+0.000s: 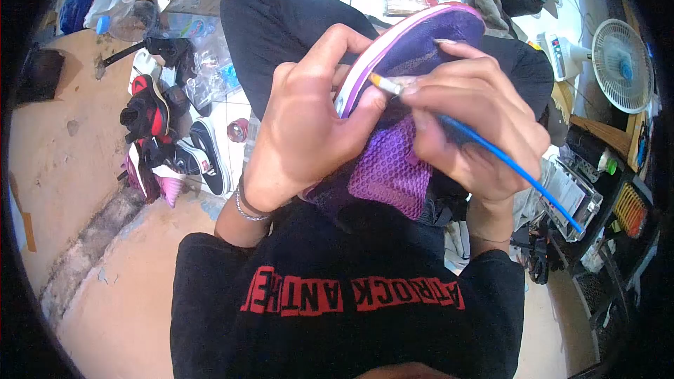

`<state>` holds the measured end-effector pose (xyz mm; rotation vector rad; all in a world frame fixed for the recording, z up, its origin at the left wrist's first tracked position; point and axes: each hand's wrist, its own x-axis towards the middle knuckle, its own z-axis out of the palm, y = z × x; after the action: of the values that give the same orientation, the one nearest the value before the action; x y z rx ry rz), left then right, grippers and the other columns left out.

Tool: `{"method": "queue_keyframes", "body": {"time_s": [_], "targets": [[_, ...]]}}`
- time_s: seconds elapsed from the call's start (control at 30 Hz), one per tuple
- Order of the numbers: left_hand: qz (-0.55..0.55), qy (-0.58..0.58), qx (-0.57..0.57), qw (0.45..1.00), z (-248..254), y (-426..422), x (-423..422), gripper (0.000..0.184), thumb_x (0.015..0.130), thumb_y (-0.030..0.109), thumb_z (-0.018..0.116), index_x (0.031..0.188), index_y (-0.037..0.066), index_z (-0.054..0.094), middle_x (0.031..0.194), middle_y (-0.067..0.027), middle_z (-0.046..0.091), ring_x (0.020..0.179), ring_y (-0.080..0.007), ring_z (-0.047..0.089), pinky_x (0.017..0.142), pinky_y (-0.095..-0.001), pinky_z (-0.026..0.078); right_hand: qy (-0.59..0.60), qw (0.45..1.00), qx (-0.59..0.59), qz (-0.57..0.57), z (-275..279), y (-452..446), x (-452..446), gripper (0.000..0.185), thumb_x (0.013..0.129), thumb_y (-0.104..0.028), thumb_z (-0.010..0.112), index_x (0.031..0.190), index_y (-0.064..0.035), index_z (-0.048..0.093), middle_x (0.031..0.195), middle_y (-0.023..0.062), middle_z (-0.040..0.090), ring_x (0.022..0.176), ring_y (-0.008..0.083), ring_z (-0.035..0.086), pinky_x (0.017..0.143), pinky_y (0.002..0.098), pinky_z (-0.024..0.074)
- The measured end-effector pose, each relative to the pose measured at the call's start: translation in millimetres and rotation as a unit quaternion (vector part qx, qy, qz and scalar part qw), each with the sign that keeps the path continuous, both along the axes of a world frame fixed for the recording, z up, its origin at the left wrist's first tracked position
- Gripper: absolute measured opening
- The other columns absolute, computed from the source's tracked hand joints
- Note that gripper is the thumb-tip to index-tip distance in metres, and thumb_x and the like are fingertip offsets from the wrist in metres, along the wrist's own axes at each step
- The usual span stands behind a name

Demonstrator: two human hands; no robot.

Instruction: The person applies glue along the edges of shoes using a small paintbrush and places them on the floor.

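Observation:
A purple shoe [391, 167] with a honeycomb-textured part is tilted up over my lap. A white midsole band [365, 63] edged in pink runs around its dark purple face. My left hand [303, 116] is closed around the side of the shoe, thumb against the band. In my right hand [484, 116] is a thin paintbrush [509, 160] with a blue handle, pinched near its tip. The pale bristles touch or nearly touch the shoe beside my left thumb; the exact contact is unclear.
Several loose shoes [203, 154] lie on the floor to the left, near a small reddish jar [239, 130]. Clear plastic wrap [214, 74] and a bottle [133, 21] are behind them. At right stand a small fan [621, 65] and a black rack [618, 267].

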<state>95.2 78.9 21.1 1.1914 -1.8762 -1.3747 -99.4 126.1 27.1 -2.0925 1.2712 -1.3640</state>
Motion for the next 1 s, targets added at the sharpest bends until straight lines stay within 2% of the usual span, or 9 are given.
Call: {"method": "queue_keyframes", "body": {"time_s": [0.47,0.7,0.77,0.8,0.87,0.9,0.93,0.97,1.0], "targets": [[-0.001,-0.028,0.015,1.0,1.2,-0.4,-2.4,0.024,0.087,0.006,0.069,0.108,0.002,0.057,0.082,-0.0196,0.074,0.083,-0.0334,0.075,0.069,-0.0361,0.058,0.0,0.999,0.026,-0.023,0.3,-4.4,-1.0,0.019,0.074,0.007,0.075,0.092,0.0011,0.075,0.086,0.011,0.074,0.083,0.0279,0.072,0.089,0.0443,0.0575],[-0.014,-0.048,-0.003,0.999,-7.5,-5.5,1.3,0.024,0.089,0.008,0.07,0.107,0.001,0.057,0.079,-0.0186,0.074,0.08,-0.0311,0.076,0.066,-0.0342,0.057,-0.004,0.999,0.033,-0.014,-0.6,-13.0,-0.3,0.021,0.074,0.009,0.074,0.094,0.0017,0.073,0.087,0.0121,0.072,0.082,0.025,0.071,0.079,0.0351,0.056],[-0.025,-0.047,0.035,0.998,-7.2,-5.4,1.0,0.022,0.092,0.006,0.07,0.11,0.001,0.057,0.081,-0.0079,0.072,0.075,-0.0112,0.065,0.061,-0.024,0.05,-0.008,0.999,0.035,-0.03,-2.1,-18.5,-4.7,0.019,0.075,0.009,0.072,0.093,0.0034,0.072,0.088,0.0118,0.072,0.081,0.0222,0.069,0.074,0.0306,0.0544],[-0.028,-0.046,0.052,0.997,-6.8,-6.7,1.2,0.021,0.094,0.006,0.07,0.111,0.001,0.057,0.082,-0.0026,0.072,0.073,-0.0012,0.06,0.059,-0.0188,0.046,-0.011,0.997,0.05,-0.049,-1.4,-16.7,-11.5,0.016,0.08,0.008,0.071,0.095,0.0041,0.07,0.091,0.011,0.072,0.083,0.0186,0.069,0.075,0.0281,0.0542],[-0.025,-0.017,0.115,0.993,-14.7,-11.8,4.7,0.022,0.093,0.01,0.071,0.108,0.0,0.058,0.079,-0.0096,0.074,0.071,-0.0085,0.068,0.06,-0.0236,0.051,-0.166,0.965,0.145,-0.144,-3.0,-7.3,-24.5,0.013,0.092,0.003,0.068,0.104,0.0033,0.066,0.098,0.0133,0.072,0.087,0.014,0.068,0.079,0.0262,0.0542],[-0.025,-0.003,0.147,0.989,-18.2,-15.4,7.4,0.023,0.093,0.012,0.072,0.107,0.0,0.058,0.078,-0.0131,0.075,0.07,-0.0121,0.071,0.061,-0.026,0.053,-0.176,0.963,0.103,-0.177,-12.8,-6.4,-38.4,0.009,0.095,-0.001,0.066,0.103,0.003,0.066,0.098,0.0112,0.072,0.084,0.0129,0.067,0.078,0.0256,0.0533],[-0.027,-0.009,0.19,0.981,-19.4,-20.3,11.2,0.023,0.094,0.013,0.072,0.107,0.0,0.058,0.08,-0.0066,0.073,0.068,-0.005,0.062,0.057,-0.0224,0.049,-0.19,0.958,0.102,-0.189,-21.9,-3.5,-50.0,0.009,0.097,-0.003,0.063,0.103,0.003,0.066,0.098,0.0111,0.071,0.086,0.0124,0.066,0.08,0.0255,0.0524],[-0.007,0.015,0.25,0.968,-24.7,-23.2,14.9,0.019,0.095,0.012,0.07,0.106,0.001,0.058,0.079,-0.0007,0.071,0.067,-0.0027,0.058,0.056,-0.019,0.044,-0.203,0.952,0.102,-0.206,-31.3,1.7,-60.4,0.01,0.1,-0.004,0.06,0.103,0.0029,0.066,0.098,0.011,0.071,0.088,0.0119,0.066,0.083,0.0254,0.0514],[0.007,0.034,0.194,0.98,-38.7,-22.7,21.9,0.016,0.098,0.013,0.067,0.105,0.002,0.058,0.079,0.0023,0.067,0.069,-0.0017,0.055,0.059,-0.0182,0.042,-0.155,0.955,0.132,-0.214,-42.4,9.6,-72.1,0.014,0.102,-0.008,0.057,0.103,0.0028,0.066,0.099,0.0109,0.071,0.09,0.0124,0.066,0.085,0.0257,0.0505]]}}
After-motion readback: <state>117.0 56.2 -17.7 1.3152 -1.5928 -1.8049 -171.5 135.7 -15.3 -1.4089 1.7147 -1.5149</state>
